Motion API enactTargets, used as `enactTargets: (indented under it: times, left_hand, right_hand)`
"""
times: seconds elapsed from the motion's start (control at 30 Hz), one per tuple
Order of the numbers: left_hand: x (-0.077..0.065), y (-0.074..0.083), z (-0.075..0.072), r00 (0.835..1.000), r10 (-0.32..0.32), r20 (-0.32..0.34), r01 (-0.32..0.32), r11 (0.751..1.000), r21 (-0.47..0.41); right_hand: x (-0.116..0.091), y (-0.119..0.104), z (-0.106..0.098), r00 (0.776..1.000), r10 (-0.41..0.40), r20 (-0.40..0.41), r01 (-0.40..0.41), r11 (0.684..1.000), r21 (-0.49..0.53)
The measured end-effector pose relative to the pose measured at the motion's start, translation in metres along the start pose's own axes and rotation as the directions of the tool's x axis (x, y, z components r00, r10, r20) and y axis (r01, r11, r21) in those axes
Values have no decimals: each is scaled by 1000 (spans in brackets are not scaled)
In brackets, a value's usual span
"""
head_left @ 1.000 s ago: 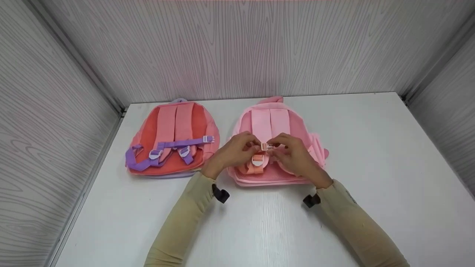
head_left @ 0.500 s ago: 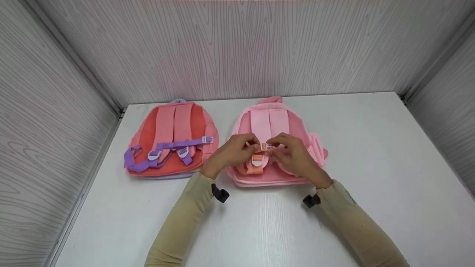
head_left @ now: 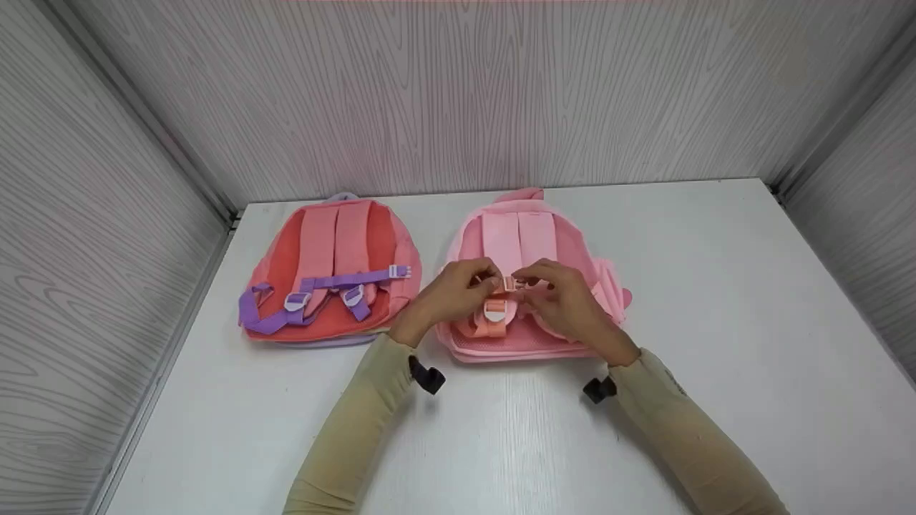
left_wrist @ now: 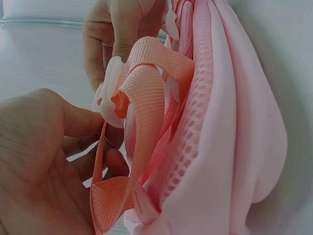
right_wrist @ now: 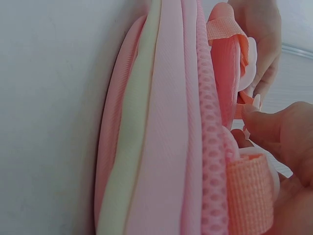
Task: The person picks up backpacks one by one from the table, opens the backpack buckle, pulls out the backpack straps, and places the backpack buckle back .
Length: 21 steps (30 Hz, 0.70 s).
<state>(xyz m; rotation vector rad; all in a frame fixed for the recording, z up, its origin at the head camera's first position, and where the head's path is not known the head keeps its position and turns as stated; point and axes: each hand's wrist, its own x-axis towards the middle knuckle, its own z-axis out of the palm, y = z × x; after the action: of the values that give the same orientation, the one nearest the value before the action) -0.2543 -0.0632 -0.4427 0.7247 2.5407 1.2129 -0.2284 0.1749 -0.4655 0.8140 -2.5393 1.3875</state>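
Note:
A pink backpack (head_left: 533, 352) lies with its straps facing up. Over its lower straps, a small pale buckle (head_left: 509, 284) on orange webbing sits between both hands. My left hand (head_left: 458, 290) pinches the buckle's left side with thumb and forefinger. From the right, my right hand (head_left: 569, 300) pinches the buckle's other end; its fingers partly hide that end. Just below hangs a white strap adjuster (head_left: 495, 315) threaded with orange webbing. In the left wrist view, an orange strap (left_wrist: 151, 105) loops in front of the fingers. Another orange strap (right_wrist: 249, 196) shows beside the right hand in the right wrist view.
To the left lies a coral-red backpack (head_left: 283, 261), also straps up, with purple webbing (head_left: 358, 277) and a white-ended buckle (head_left: 399, 272) across it. Both bags rest on a white table (head_left: 715, 300). Grey wood-grain panels (head_left: 458, 93) rise behind and at both sides.

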Motion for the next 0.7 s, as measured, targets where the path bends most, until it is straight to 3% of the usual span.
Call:
enactTargets:
  times: [0.7]
  left_hand:
    - [3, 3, 6, 999, 24, -25, -25, 999, -30]
  right_hand:
    - [-1, 2, 0, 1000, 0, 5, 0, 1000, 12]
